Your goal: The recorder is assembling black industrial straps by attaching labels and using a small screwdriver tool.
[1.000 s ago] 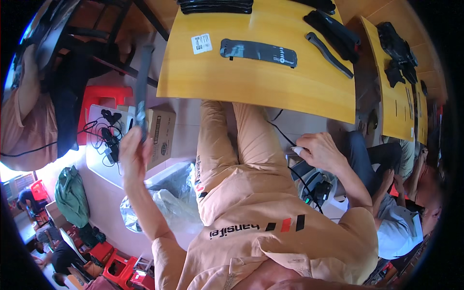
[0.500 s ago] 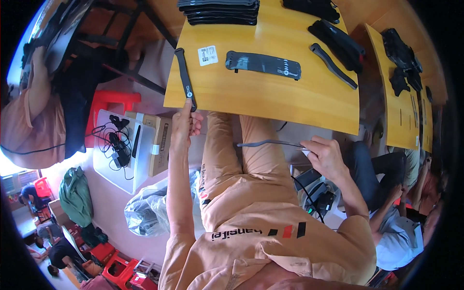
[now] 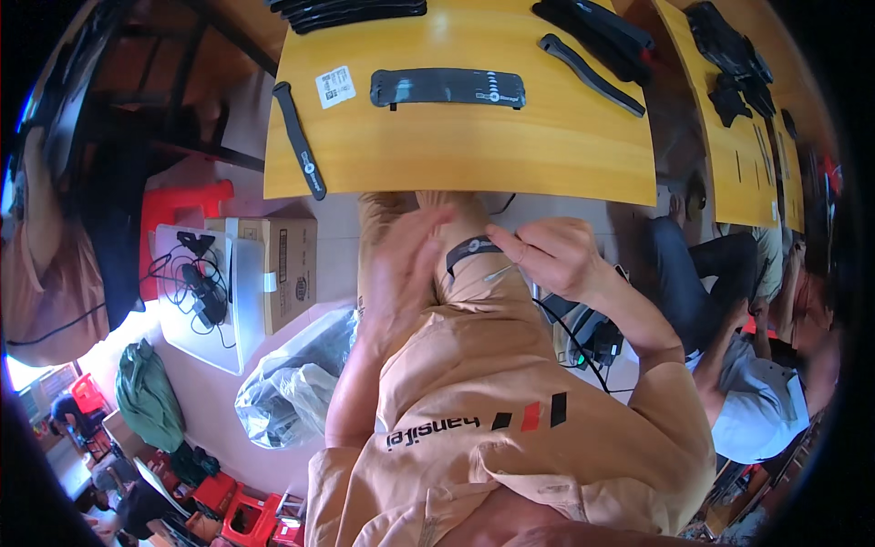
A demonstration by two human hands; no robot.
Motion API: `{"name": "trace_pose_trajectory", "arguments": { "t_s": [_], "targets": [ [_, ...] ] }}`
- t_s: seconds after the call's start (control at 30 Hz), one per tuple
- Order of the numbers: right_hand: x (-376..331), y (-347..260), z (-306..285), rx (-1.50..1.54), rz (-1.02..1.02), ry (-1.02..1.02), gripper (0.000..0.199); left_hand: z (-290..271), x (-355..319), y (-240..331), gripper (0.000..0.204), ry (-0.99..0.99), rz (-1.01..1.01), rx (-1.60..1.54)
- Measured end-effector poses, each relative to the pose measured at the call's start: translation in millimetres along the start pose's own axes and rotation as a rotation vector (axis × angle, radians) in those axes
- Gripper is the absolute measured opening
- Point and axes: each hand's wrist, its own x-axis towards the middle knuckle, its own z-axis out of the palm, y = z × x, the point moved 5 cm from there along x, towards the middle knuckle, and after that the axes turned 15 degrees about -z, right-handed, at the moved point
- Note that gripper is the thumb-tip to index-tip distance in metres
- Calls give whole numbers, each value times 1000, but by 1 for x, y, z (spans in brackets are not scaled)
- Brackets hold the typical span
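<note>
My right hand [image 3: 556,257] is closed over my lap, pinching one end of a dark strap [image 3: 467,252] with a pale printed mark. The strap's free end hangs to the left, and a thin pale sliver shows under the fingers. Close by on the left is my left hand [image 3: 406,269], smeared by motion, so its fingers cannot be read. On the table, a single black strap [image 3: 299,141] lies slanted near the left edge. A wider dark strap bundle [image 3: 447,88] lies in the middle, right of a white printed label [image 3: 335,87].
A curved dark strap [image 3: 592,75] and black bundles [image 3: 597,38] lie on the yellow table [image 3: 437,159] at right; a stack of black straps [image 3: 351,13] is at the far left. Left of me are a cardboard box [image 3: 290,278], a pale bin [image 3: 196,301] and a plastic bag [image 3: 296,387].
My left hand has left the strap at the table's left edge and come toward my right hand. The held strap has moved left and now shows its printed face. The view has shifted.
</note>
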Motion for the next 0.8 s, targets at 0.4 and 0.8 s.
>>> {"name": "trace_pose_trajectory", "arguments": {
  "t_s": [0.4, 0.8],
  "targets": [
    [-24, 21, 33, 1169, 1032, 266, 24, 21, 11, -23, 14, -355, -276, -180],
    [-57, 76, 14, 875, 1219, 442, 8, -49, 56, -20, 17, -293, -178, 245]
  ]
}}
